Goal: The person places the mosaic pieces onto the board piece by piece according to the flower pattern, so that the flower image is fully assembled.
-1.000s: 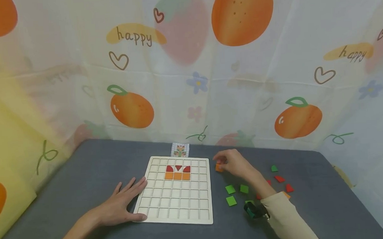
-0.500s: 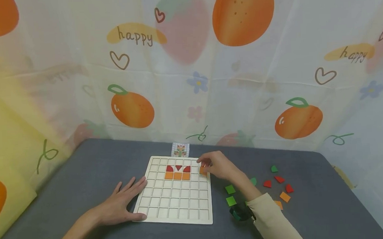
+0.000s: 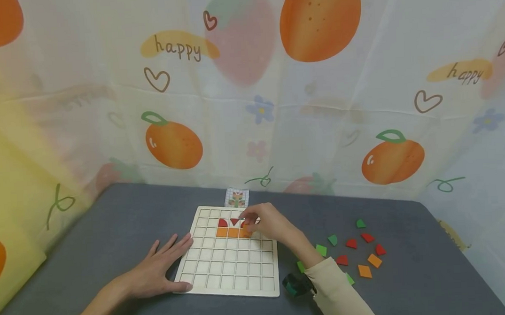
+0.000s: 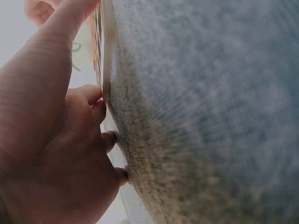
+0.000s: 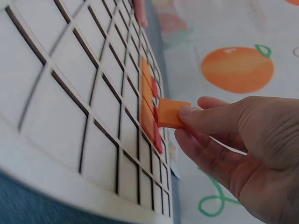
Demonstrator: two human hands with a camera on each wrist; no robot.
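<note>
My right hand (image 3: pixel 268 221) pinches an orange square tile (image 5: pixel 173 113) between thumb and fingers, just above the white grid board (image 3: pixel 236 271). In the right wrist view the tile is apart from the board's surface. A row of orange square tiles (image 3: pixel 227 232) lies in the board's cells. Behind that row sit red tiles (image 3: pixel 223 222), partly hidden by the right hand in the head view. Spread fingers of my left hand (image 3: pixel 156 270) rest along the board's left edge, with the thumb at its near left corner.
A small pattern card (image 3: pixel 237 197) lies behind the board. To the right, loose green tiles (image 3: pixel 332 240), red tiles (image 3: pixel 342 260) and orange tiles (image 3: pixel 365 271) are scattered on the grey table (image 3: pixel 426 262). A printed curtain (image 3: pixel 311 141) hangs behind the table.
My right hand has carried the orange tile leftward, from the table right of the board to over the tile rows. The left hand keeps its place.
</note>
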